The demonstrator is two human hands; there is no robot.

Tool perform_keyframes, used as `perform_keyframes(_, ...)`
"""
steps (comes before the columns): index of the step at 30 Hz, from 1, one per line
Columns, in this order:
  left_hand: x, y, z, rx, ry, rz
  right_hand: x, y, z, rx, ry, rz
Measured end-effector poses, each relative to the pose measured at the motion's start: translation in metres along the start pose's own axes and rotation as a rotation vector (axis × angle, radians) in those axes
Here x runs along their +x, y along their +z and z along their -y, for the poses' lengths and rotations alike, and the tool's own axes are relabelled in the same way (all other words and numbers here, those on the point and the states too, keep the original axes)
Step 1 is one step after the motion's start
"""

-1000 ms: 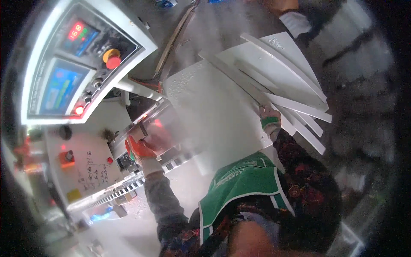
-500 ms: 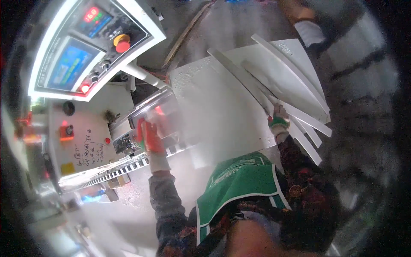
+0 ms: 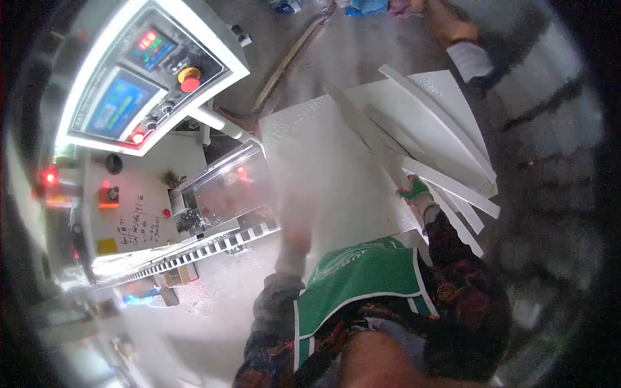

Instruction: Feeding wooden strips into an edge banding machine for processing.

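My right hand (image 3: 416,190), in a green and white glove, is closed around a long white strip (image 3: 349,113) above a white board tabletop (image 3: 323,161). The strip is smeared by motion, so its lower end is hard to follow. My left hand (image 3: 305,210) is badly blurred over the near left part of the tabletop, and its fingers cannot be made out. Several other white strips lie to the right, among them a long one (image 3: 440,119) along the far right and a shorter one (image 3: 453,187) slanting beside my right hand.
On the left stands a machine with a tilted control panel (image 3: 155,71) and a red stop button (image 3: 189,80). A clear cover (image 3: 226,184) and a toothed black-and-white track (image 3: 207,253) adjoin the tabletop. Beyond it, a wooden strip (image 3: 291,58) lies on the floor. Another person's arm (image 3: 453,29) shows at top right.
My left hand has moved right, from the machine's clear cover to over the tabletop. My right hand has shifted slightly, and the strip in it now looks blurred. The whole view has moved a little.
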State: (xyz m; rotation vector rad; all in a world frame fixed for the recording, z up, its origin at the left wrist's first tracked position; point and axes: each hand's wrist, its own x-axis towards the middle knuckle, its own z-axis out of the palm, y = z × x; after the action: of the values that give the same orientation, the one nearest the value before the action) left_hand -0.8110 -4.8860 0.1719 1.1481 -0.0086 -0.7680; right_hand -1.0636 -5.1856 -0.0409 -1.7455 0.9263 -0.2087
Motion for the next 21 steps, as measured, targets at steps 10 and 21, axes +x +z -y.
perform_keyframes(10,0.035,0.009,0.101,0.300,0.044,0.246,-0.090,-0.015,0.079,0.911,0.133,-0.155)
perform_keyframes(21,0.033,0.084,0.025,-0.922,-0.172,0.159,-0.127,-0.060,0.147,-0.681,-0.428,0.031)
